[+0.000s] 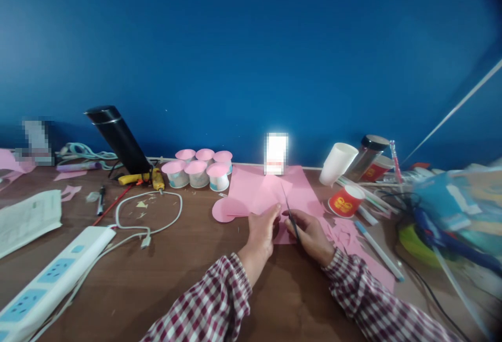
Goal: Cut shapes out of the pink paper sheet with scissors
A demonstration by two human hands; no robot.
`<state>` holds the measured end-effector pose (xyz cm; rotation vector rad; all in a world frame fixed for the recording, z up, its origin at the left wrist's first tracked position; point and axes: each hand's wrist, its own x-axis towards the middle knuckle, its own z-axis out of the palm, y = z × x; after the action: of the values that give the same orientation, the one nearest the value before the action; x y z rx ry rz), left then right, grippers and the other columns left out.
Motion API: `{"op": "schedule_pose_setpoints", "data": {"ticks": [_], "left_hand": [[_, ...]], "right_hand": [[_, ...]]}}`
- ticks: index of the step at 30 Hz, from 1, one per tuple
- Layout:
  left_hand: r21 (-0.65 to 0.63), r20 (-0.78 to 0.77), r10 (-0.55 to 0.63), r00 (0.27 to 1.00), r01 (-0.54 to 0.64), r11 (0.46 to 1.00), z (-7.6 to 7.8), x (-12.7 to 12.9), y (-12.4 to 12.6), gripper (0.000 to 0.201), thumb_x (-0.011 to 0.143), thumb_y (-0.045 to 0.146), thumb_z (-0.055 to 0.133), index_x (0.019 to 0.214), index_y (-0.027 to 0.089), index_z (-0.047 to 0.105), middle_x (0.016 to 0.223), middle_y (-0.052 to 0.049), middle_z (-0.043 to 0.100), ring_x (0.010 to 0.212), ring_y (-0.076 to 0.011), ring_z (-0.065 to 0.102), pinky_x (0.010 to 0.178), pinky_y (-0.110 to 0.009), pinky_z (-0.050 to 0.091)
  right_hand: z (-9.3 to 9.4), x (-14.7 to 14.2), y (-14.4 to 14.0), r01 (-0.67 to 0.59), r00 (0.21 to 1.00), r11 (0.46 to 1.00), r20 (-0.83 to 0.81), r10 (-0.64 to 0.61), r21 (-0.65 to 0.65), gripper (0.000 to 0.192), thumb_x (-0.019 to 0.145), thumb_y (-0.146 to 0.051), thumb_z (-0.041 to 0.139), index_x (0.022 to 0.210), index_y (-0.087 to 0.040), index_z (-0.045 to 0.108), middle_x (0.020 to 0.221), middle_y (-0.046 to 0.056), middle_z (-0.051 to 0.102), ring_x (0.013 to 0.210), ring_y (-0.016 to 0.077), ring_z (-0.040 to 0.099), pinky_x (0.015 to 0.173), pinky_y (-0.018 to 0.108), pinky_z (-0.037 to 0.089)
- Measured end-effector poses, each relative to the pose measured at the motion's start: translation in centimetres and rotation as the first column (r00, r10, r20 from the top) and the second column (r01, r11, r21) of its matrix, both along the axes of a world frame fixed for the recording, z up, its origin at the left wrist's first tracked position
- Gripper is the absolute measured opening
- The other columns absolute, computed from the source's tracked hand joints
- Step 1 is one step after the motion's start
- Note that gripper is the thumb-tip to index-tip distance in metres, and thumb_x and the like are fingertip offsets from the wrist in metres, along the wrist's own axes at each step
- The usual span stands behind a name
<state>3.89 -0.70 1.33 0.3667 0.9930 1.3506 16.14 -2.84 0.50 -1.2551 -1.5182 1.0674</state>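
While the right hand [311,237] curls its fingers around the handle end of a pair of scissors [288,208], the left hand [261,232] seems to pinch pink paper [270,193], its thumb on top and the other fingers mostly hidden. The paper lies directly ahead of both sets of fingers, with the left on its near edge. The scissors' long axis points forward from the right fingers and leans slightly left, bringing the tip over the paper; whether the blades are parted I cannot tell. Left of the left fingers, a pink paper disc [223,211] lies on the tabletop [212,248]; right of the right fingers are pink paper scraps [343,233].
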Motion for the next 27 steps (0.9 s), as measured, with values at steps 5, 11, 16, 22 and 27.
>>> {"op": "schedule_pose_setpoints", "data": {"ticks": [5,11,16,22,27], "left_hand": [[-0.001,-0.005,-0.008,1.000,0.008,1.000,0.05,0.00,-0.13,0.031,0.049,0.027,0.083,0.058,0.012,0.057,0.053,0.000,0.057,0.048,-0.0101,0.053,0.045,-0.022,0.040],[0.010,0.018,-0.011,1.000,0.011,1.000,0.27,-0.11,-0.19,0.031,0.050,0.027,0.083,0.057,0.012,0.057,0.051,0.001,0.055,0.048,-0.0093,0.051,0.046,-0.022,0.040],[0.021,0.021,-0.011,1.000,0.011,1.000,0.25,-0.11,-0.21,0.031,0.051,0.027,0.083,0.058,0.012,0.057,0.052,0.001,0.056,0.048,-0.0092,0.051,0.046,-0.022,0.040],[-0.013,0.027,0.010,1.000,-0.010,1.000,-0.06,0.00,-0.04,0.034,0.049,0.029,0.083,0.064,0.013,0.056,0.054,0.001,0.058,0.049,-0.0111,0.053,0.046,-0.024,0.041],[0.019,0.018,0.002,1.000,-0.002,1.000,-0.17,-0.10,0.10,0.034,0.050,0.030,0.083,0.061,0.014,0.055,0.052,0.002,0.056,0.047,-0.0102,0.051,0.045,-0.024,0.040]], "right_hand": [[0.01,-0.04,0.03,-0.002,1.000,1.000,-0.005,0.002,0.012,0.035,0.082,-0.039,0.060,0.105,-0.013,0.062,0.062,-0.002,0.056,0.050,0.0118,0.052,0.046,0.022,0.043],[0.42,-0.01,0.01,0.014,0.999,1.000,0.029,-0.013,-0.001,0.037,0.082,-0.042,0.058,0.104,-0.013,0.063,0.062,-0.001,0.057,0.050,0.0126,0.053,0.047,0.023,0.045],[0.43,0.08,-0.02,0.010,0.999,1.000,0.038,-0.010,0.006,0.037,0.082,-0.042,0.059,0.105,-0.013,0.063,0.061,-0.001,0.057,0.049,0.0127,0.053,0.046,0.023,0.045],[0.58,0.01,-0.05,0.018,0.998,1.000,0.058,-0.018,0.008,0.037,0.082,-0.042,0.059,0.105,-0.014,0.064,0.061,0.000,0.058,0.050,0.0135,0.053,0.047,0.024,0.045],[0.71,-0.06,-0.05,0.016,0.998,1.000,0.062,-0.016,-0.005,0.037,0.081,-0.043,0.060,0.105,-0.014,0.064,0.061,-0.001,0.057,0.050,0.0139,0.054,0.047,0.024,0.046]]}}
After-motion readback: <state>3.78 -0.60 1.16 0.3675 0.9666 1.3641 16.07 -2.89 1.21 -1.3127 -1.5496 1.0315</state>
